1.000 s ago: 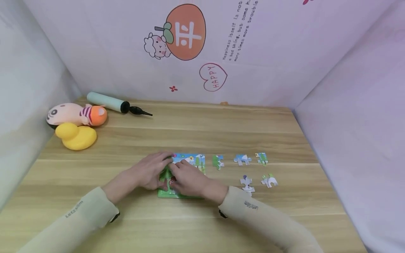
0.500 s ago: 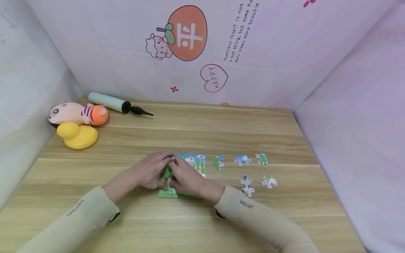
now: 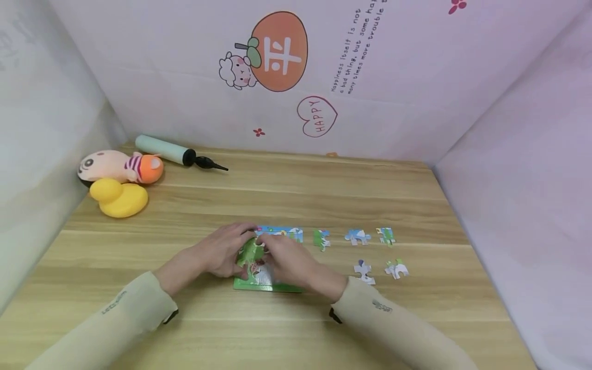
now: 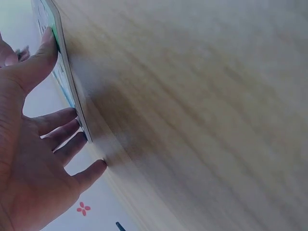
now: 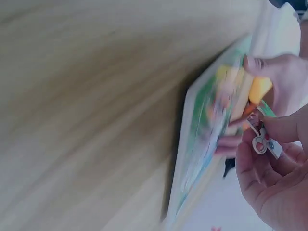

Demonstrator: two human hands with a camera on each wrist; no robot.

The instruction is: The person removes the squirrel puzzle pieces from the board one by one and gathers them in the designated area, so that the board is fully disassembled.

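**Puzzle piece held above the board, both hands at the frame**

Green jigsaw piece, printed cardboard with a touch of white and red, sits lifted just above the green-edged rectangular puzzle board, which lies flat on the pale wooden table near the middle of its near half. The right hand pinches this piece between thumb and fingertips; the right wrist view shows the same pinch, blurred, with the board's edge beside it. The left hand lies at the board's left side, its fingers fairly straight and spread; in the left wrist view the thumb presses on the board's edge and the other fingers rest along it and on the table. From the head view, whether the left fingers also touch the lifted piece cannot be told.

To the right of the board, five loose cardboard jigsaw pieces lie apart from each other: a green one closest to the board, a blue-and-white one, a green-and-white one farther right, and two mostly white ones nearer the person.

At the far left stand a yellow rubber duck, touching a pink plush doll with striped body and orange end, and just right of them a mint-green cylindrical hand pump with a black nozzle.
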